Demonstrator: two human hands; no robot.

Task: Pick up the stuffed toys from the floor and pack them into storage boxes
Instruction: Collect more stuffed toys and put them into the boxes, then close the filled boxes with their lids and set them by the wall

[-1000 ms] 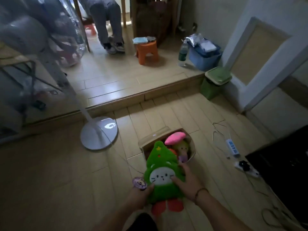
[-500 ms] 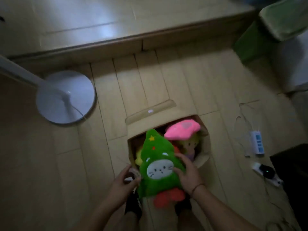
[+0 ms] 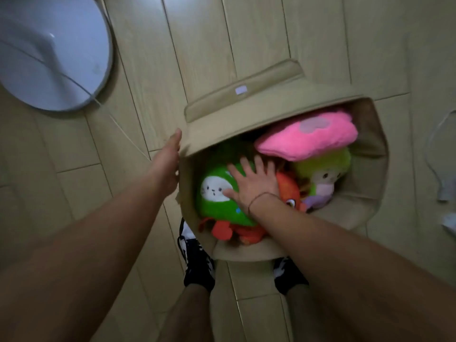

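A tan fabric storage box (image 3: 365, 213) stands on the wood floor with its lid flap (image 3: 246, 95) folded back. Inside lies a green stuffed toy (image 3: 217, 201) with a white cat face and red feet. My right hand (image 3: 254, 183) presses flat on it, fingers spread. A pink mushroom-cap toy (image 3: 308, 137) and an orange toy (image 3: 288, 191) sit beside it in the box. My left hand (image 3: 167, 164) rests against the box's left rim; its fingers are hidden behind the fabric.
A white round fan base (image 3: 49, 53) with a thin cord sits on the floor at upper left. My two feet in black shoes (image 3: 197, 262) stand just before the box. White cables (image 3: 444, 169) lie at the right edge.
The green toy went from my two hands above the box down into it. My right hand now presses it flat and my left hand moved to the box's rim. The view dropped closer.
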